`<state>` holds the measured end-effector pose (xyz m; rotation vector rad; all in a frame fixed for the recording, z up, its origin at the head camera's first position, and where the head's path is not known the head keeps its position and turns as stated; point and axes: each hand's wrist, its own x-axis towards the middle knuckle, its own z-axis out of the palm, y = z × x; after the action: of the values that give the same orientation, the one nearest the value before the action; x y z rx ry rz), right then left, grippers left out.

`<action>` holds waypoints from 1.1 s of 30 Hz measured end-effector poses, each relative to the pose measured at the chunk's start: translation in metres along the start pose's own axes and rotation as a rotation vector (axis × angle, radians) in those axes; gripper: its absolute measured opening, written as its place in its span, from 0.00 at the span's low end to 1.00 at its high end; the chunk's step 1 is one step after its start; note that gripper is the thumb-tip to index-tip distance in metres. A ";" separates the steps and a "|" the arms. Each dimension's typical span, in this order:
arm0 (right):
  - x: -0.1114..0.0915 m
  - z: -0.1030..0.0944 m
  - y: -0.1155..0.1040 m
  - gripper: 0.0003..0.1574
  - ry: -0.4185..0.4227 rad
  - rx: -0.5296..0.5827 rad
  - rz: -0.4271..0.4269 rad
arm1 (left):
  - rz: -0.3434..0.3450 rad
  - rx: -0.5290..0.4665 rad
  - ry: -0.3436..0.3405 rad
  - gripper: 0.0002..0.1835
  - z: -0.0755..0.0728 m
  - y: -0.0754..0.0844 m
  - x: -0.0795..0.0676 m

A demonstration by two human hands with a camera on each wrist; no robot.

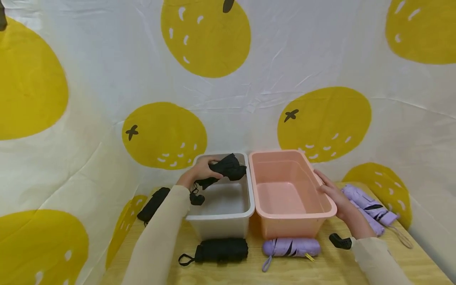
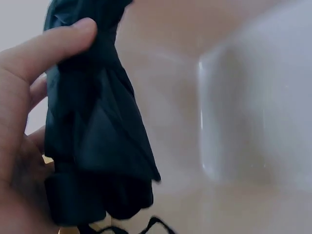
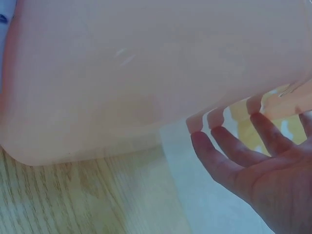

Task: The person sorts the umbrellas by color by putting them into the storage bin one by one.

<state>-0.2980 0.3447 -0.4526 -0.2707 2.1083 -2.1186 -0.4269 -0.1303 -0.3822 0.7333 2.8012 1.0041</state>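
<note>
My left hand (image 1: 202,169) grips a folded black umbrella (image 1: 230,168) above the white bin (image 1: 221,217). In the left wrist view the thumb lies across the loose black fabric of this umbrella (image 2: 92,117), and a thin cord dangles at its lower end. My right hand (image 1: 335,194) is at the right side of the pink bin (image 1: 292,221). The right wrist view shows its fingers (image 3: 236,146) extended, fingertips at the bin's outer wall (image 3: 122,92).
A black umbrella (image 1: 222,250) lies before the white bin, another black one (image 1: 154,204) to its left. In front of the pink bin is a purple umbrella (image 1: 292,247); more purple umbrellas (image 1: 368,204) lie right of it. A fruit-patterned curtain (image 1: 242,118) surrounds the wooden table (image 1: 213,275).
</note>
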 end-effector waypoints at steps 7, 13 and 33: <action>-0.004 0.001 -0.001 0.44 0.002 0.026 0.004 | -0.001 0.170 -0.080 0.40 0.011 -0.006 0.010; -0.003 0.003 -0.003 0.43 -0.006 0.029 -0.024 | -0.065 0.125 -0.140 0.40 0.018 -0.009 0.017; -0.004 0.003 0.000 0.45 0.008 0.005 -0.028 | -0.124 0.103 -0.138 0.39 0.052 -0.029 0.036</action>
<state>-0.2938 0.3426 -0.4527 -0.2925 2.1155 -2.1436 -0.4587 -0.1035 -0.4374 0.6047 2.7559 0.7642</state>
